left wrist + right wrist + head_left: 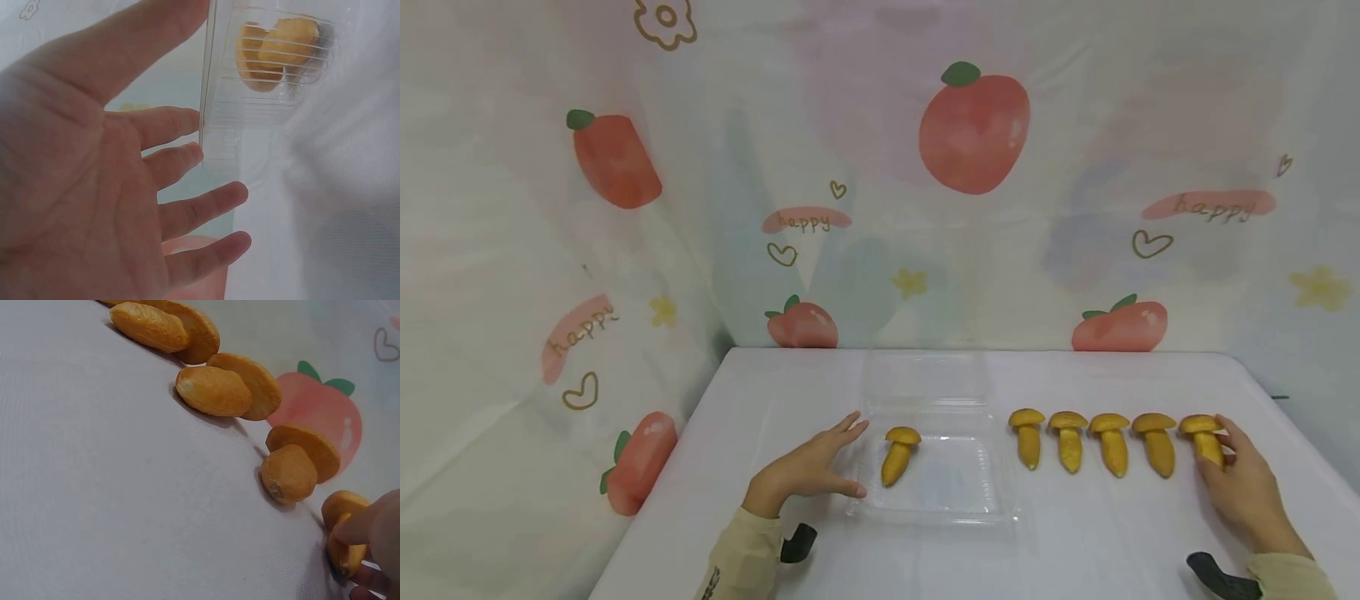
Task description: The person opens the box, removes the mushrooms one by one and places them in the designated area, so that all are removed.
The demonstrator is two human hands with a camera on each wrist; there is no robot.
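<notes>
A clear plastic clamshell box [940, 500] lies with its lid raised at the back, and one yellow mushroom [898, 457] rests in its left part. My left hand [812, 467] touches the box's left edge with fingers spread and straight; in the left wrist view the palm [94, 187] faces the ribbed clear wall. To the right of the box, several yellow mushrooms stand in a row, caps toward the back. My right hand [1243, 483] pinches the rightmost mushroom [1201, 425] by its stem, thumb on the near side, as the right wrist view also shows.
The other mushrooms in the row, such as the nearest one to the box [1027, 437], lie between box and right hand. A white cloth [1075, 542] covers the table. Behind it hangs a printed curtain [880, 125] with fruit and hearts.
</notes>
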